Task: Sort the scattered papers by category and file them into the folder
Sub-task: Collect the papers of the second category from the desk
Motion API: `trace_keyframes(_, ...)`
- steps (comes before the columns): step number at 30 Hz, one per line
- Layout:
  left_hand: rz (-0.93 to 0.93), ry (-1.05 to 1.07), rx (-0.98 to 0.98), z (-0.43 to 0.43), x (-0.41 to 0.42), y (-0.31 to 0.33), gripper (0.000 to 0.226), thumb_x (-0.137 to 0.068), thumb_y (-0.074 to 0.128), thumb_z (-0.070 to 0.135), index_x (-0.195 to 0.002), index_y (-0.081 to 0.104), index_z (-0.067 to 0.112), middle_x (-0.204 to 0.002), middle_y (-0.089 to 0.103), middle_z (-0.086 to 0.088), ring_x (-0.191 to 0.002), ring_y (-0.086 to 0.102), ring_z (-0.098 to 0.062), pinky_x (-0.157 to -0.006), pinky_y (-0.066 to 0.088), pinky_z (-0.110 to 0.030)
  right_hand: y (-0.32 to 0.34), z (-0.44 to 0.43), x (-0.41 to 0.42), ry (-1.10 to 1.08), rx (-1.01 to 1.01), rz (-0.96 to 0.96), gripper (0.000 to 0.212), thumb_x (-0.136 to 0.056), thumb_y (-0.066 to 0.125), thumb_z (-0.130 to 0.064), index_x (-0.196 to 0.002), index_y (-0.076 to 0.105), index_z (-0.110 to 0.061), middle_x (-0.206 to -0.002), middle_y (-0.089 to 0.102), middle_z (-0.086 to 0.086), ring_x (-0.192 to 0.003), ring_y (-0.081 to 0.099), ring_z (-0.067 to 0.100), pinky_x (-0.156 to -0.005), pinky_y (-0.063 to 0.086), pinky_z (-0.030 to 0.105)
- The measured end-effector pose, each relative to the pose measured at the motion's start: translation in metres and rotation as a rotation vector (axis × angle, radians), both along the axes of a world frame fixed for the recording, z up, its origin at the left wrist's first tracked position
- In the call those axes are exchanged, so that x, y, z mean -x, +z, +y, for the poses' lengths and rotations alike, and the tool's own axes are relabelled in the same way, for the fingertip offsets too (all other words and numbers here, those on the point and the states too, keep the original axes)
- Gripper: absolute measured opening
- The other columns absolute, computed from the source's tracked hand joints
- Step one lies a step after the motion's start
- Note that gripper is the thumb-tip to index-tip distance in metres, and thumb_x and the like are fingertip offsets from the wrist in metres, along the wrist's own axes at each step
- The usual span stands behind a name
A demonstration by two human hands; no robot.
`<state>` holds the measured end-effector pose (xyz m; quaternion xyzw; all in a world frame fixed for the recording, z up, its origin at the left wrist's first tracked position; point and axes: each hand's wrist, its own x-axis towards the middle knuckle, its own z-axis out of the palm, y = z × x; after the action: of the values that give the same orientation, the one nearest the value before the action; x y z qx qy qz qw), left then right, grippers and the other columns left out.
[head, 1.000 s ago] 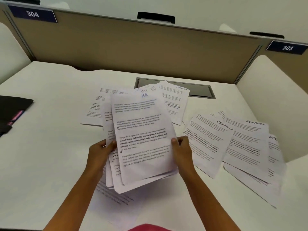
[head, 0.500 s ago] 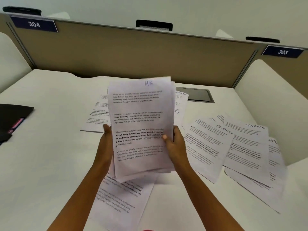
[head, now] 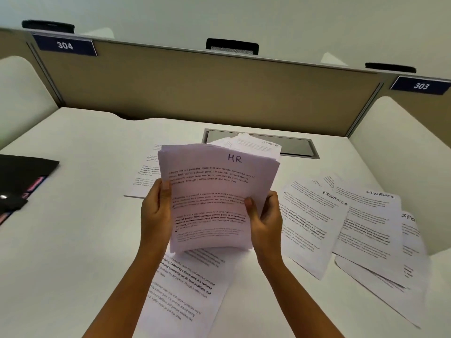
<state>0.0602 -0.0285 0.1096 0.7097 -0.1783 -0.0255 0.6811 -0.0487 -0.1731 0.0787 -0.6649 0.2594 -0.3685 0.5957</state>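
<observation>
hr pile lifted clear of the desk, both hands clamped on it, centre of frame.

the thick stack of white printed sheets (head: 219, 198) with "hr" handwritten on top is tilted toward the camera above the white desk (head: 73, 240). the left hand (head: 156, 213) grips its left edge and the right hand (head: 266, 220) grips its right edge, thumbs on the front face. i read this as squaring up the pile. it's light, floppy and slick sheet on sheet, and the bottom edge bows. i'd take both long edges at mid-height and tap the bottom on the desk; a one-hand corner grip would likely droop and shed sheets. the flat black folder (head: 24, 172) is at the left edge of frame, well apart. the white "finance" sheets (head: 314, 223) are fanned at right, a "sports" sheet (head: 258, 146) lies behind the stack, and one loose printed sheet (head: 185, 289) is at lower centre, all unfiled.
</observation>
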Motion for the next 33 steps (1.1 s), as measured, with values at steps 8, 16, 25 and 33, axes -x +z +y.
trace_keyframes(8,0.061,0.102,0.065,0.008,-0.007,-0.004,0.009,-0.08,0.06,0.037,-0.085,0.066,0.032,-0.07,0.07,0.021,-0.066,0.064,-0.006,-0.061,0.054,-0.015,-0.018,-0.004,0.0,-0.056,-0.007,0.105,0.028,-0.087,0.062,-0.026,-0.114,0.056,-0.023,-0.098,0.065,-0.012,-0.083,0.065,0.009,-0.067,0.055,0.012)
trace_keyframes(16,0.08,0.146,0.099,0.011,-0.009,-0.004,0.019,-0.073,0.067,0.03,-0.084,0.065,0.014,-0.07,0.069,0.016,-0.065,0.065,-0.003,-0.066,0.056,-0.023,-0.022,-0.005,0.0,-0.146,0.0,0.066,0.037,-0.079,0.064,-0.045,-0.104,0.058,-0.02,-0.098,0.065,-0.005,-0.084,0.066,0.013,-0.07,0.059,0.023)
trace_keyframes(25,-0.084,0.288,0.028,0.008,-0.001,-0.007,0.026,-0.094,0.052,0.026,-0.119,0.047,0.025,-0.098,0.065,0.008,-0.075,0.067,-0.002,-0.063,0.057,-0.026,-0.023,-0.019,0.005,-0.135,-0.092,0.103,0.015,-0.079,0.071,-0.022,-0.086,0.069,-0.009,-0.074,0.071,-0.005,-0.068,0.067,0.019,-0.06,0.058,0.022)
trace_keyframes(33,-0.197,0.348,-0.047,0.006,-0.004,0.002,0.024,-0.088,0.062,0.024,-0.112,0.056,0.021,-0.096,0.07,0.003,-0.075,0.066,0.003,-0.063,0.054,-0.011,-0.02,-0.019,0.008,-0.147,-0.166,0.083,0.008,-0.081,0.07,-0.018,-0.078,0.067,-0.011,-0.073,0.07,0.001,-0.065,0.066,0.018,-0.057,0.055,0.019)
